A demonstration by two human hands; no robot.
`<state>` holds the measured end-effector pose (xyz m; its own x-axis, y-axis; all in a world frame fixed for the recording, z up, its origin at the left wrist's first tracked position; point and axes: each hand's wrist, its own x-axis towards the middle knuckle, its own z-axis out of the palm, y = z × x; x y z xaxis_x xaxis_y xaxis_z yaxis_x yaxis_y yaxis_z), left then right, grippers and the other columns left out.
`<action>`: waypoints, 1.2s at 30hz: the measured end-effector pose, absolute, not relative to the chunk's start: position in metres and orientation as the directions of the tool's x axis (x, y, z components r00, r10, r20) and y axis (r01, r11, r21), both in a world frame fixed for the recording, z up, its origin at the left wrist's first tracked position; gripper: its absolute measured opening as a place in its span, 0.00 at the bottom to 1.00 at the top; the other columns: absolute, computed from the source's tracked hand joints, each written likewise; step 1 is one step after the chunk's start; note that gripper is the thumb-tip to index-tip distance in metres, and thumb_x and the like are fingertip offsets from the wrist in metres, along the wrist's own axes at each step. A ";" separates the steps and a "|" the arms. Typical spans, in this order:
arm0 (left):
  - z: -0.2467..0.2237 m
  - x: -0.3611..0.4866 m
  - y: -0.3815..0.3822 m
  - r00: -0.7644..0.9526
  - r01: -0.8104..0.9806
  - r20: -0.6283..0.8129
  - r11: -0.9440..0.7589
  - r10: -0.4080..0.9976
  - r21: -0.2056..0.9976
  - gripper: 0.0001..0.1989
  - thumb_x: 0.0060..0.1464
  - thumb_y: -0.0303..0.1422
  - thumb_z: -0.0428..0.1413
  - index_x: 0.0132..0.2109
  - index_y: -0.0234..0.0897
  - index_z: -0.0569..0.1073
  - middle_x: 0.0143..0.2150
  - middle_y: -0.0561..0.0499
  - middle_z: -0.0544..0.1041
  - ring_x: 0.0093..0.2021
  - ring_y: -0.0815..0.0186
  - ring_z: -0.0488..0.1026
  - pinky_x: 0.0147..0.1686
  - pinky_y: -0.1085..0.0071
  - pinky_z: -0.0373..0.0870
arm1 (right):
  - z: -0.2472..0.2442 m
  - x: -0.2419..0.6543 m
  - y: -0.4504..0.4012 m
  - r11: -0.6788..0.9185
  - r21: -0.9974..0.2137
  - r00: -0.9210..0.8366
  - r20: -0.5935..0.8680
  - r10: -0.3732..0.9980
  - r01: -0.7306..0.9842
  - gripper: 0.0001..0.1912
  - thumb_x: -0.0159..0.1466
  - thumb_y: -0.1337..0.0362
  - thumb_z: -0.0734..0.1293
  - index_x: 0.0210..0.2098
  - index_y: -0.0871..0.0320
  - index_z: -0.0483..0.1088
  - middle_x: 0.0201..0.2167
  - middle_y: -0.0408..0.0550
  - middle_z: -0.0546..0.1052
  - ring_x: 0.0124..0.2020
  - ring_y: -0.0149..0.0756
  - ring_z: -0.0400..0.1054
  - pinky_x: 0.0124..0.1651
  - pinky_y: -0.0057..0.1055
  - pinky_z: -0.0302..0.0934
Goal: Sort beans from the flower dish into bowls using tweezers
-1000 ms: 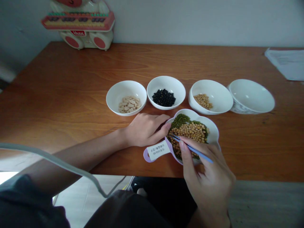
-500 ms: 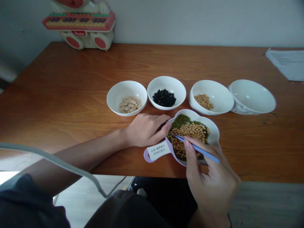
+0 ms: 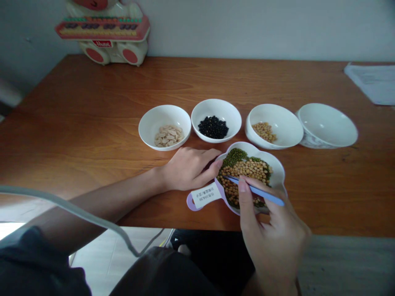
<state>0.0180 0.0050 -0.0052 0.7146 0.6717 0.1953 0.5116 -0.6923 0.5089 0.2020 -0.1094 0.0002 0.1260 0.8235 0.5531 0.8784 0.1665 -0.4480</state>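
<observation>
My right hand [image 3: 273, 230] pinches a pair of blue-purple tweezers [image 3: 267, 195], their tips down among the beans at the left part of a scalloped dish [image 3: 279, 168]. That dish has a white inside, a light purple rim and a labelled handle [image 3: 206, 195] pointing left. Yellow soybeans [image 3: 248, 169] and green mung beans [image 3: 235, 156] lie mixed in it. With thumb and fingers, my left hand [image 3: 193, 167] grips the dish's left rim. Whether a bean sits between the tweezer tips is too small to tell.
Behind the dish stand a bowl [image 3: 148, 127] of flat pale pieces, a bowl [image 3: 236, 117] of black beans, a bowl [image 3: 290, 127] of soybeans and a white bowl [image 3: 328, 125] at right. A toy keyboard [image 3: 103, 31] and papers [image 3: 373, 82] lie farther back. A grey cable [image 3: 92, 217] crosses my left arm.
My right hand and the tweezers have shifted very slightly left, the tips staying among the beans. My left hand and the dish look the same.
</observation>
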 end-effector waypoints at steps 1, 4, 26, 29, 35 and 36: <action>-0.005 0.018 0.005 0.714 0.512 0.196 -0.692 0.672 0.509 0.21 0.74 0.39 0.41 0.51 0.33 0.75 0.41 0.45 0.85 0.37 0.61 0.83 0.34 0.69 0.71 | 0.000 0.201 -0.109 0.166 -0.447 0.128 0.556 0.821 0.879 0.09 0.70 0.62 0.71 0.46 0.59 0.78 0.40 0.49 0.85 0.39 0.34 0.80 0.47 0.29 0.73; -0.005 0.019 0.005 0.712 0.515 0.196 -0.691 0.674 0.507 0.20 0.74 0.39 0.41 0.51 0.33 0.75 0.40 0.45 0.85 0.36 0.61 0.82 0.33 0.69 0.70 | 0.000 0.198 -0.109 0.155 -0.446 0.140 0.560 0.816 0.881 0.09 0.70 0.62 0.71 0.46 0.59 0.79 0.40 0.49 0.85 0.40 0.34 0.80 0.48 0.29 0.73; -0.003 0.018 0.005 0.715 0.521 0.172 -0.681 0.677 0.514 0.20 0.74 0.39 0.41 0.50 0.33 0.75 0.40 0.45 0.85 0.36 0.62 0.82 0.34 0.69 0.70 | -0.002 0.200 -0.113 0.121 -0.503 0.220 0.565 0.795 0.856 0.08 0.68 0.64 0.72 0.46 0.56 0.80 0.40 0.49 0.86 0.38 0.40 0.82 0.44 0.35 0.75; -0.004 0.018 0.005 0.718 0.519 0.160 -0.674 0.678 0.526 0.20 0.74 0.39 0.41 0.50 0.33 0.74 0.40 0.45 0.84 0.36 0.63 0.82 0.34 0.70 0.70 | 0.001 0.204 -0.111 0.069 -0.575 0.342 0.574 0.744 0.815 0.08 0.67 0.64 0.73 0.45 0.56 0.82 0.39 0.49 0.86 0.37 0.40 0.81 0.40 0.33 0.74; -0.004 0.018 0.005 0.718 0.519 0.161 -0.675 0.677 0.524 0.21 0.74 0.39 0.40 0.49 0.33 0.75 0.38 0.46 0.84 0.35 0.62 0.82 0.32 0.68 0.70 | 0.015 0.225 -0.073 0.061 -0.713 0.617 0.643 0.454 0.698 0.13 0.67 0.59 0.73 0.47 0.57 0.83 0.40 0.54 0.85 0.35 0.46 0.79 0.39 0.43 0.72; -0.003 0.018 0.005 0.718 0.520 0.157 -0.673 0.678 0.526 0.21 0.74 0.39 0.40 0.49 0.33 0.75 0.38 0.45 0.84 0.35 0.61 0.82 0.33 0.68 0.70 | 0.016 0.231 -0.064 0.040 -0.704 0.617 0.647 0.449 0.709 0.13 0.68 0.57 0.72 0.47 0.56 0.83 0.40 0.53 0.85 0.35 0.46 0.79 0.40 0.43 0.72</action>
<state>0.0182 0.0052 -0.0034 0.7185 0.6777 0.1565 0.5201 -0.6729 0.5260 0.2306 -0.0642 0.0157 0.6167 0.4490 0.6465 0.7089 0.0402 -0.7041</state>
